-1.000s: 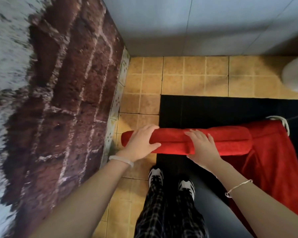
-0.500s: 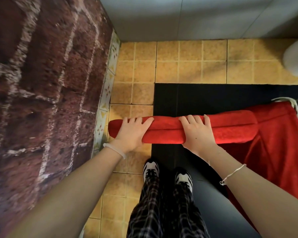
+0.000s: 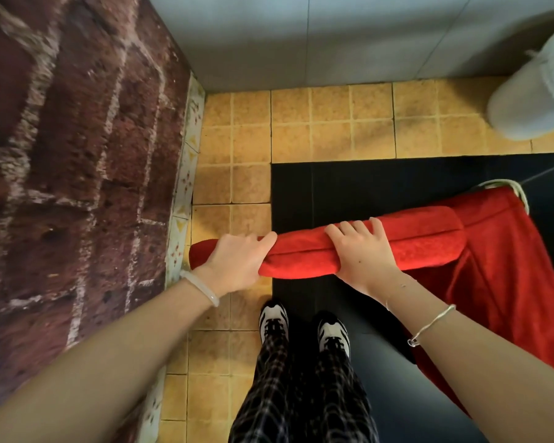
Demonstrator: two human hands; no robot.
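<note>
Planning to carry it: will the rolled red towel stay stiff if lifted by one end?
Probably floppy: the red towel creases where the left hand and right hand grip it. Likely to unroll too, since its loose part hangs slack.

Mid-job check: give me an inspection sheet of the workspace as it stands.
Surface: black surface, matte, under the cloth.
Job's things: red cloth, partly rolled into a tube; the unrolled rest spreads to the right.
Clutter: white bag-like object on the floor, far right.
Grippers: left hand grips the roll near its left end; right hand grips its middle.
Cables: white cord loop at the cloth's far corner.
Surroundings: brick-pattern wall on the left, grey wall ahead, yellow tiled floor.
</note>
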